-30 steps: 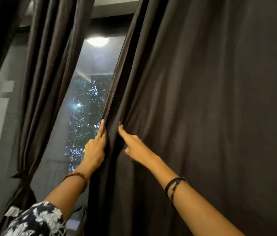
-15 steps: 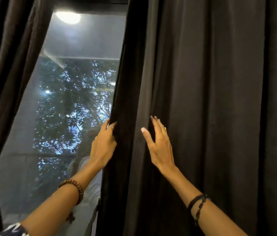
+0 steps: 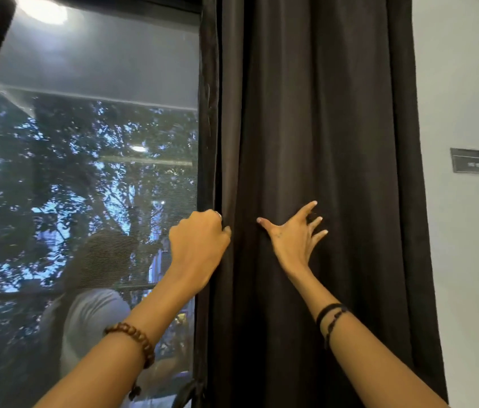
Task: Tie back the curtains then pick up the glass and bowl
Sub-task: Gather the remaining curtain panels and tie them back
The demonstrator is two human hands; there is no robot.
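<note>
Dark brown fabric curtain (image 3: pixel 315 142) hangs gathered — left hand (image 3: pixel 198 245) grips its window-side edge; right hand (image 3: pixel 294 234), fingers spread wide, presses flat on the folds just beside.

Curtain (image 3: pixel 306 113) hangs between window (image 3: pixel 85 172), left, and wall (image 3: pixel 468 260).

A small dark plaque (image 3: pixel 474 160) is fixed to the pale wall (image 3: pixel 468 260), to the right of the dark curtain (image 3: pixel 320 113) and above the height of the hands. It carries a short line of light characters, too small and blurred to read. No other writing shows.
</note>
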